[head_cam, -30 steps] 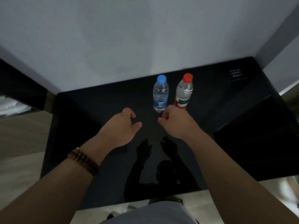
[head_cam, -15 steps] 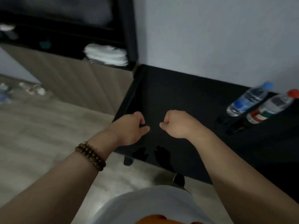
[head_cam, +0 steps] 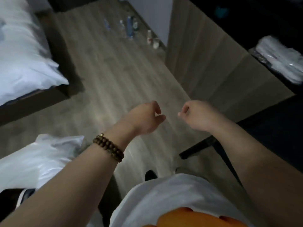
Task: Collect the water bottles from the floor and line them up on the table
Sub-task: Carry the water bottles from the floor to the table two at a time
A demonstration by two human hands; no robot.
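Wooden floor [head_cam: 114, 76] bears several small, clear, blurred water bottles [head_cam: 129, 28].

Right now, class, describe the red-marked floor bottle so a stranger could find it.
Find the wooden cabinet on the right; by its far corner, two bottles are on the floor. The red-marked bottle is the farther one, the only one showing red; the group beyond looks bluish.
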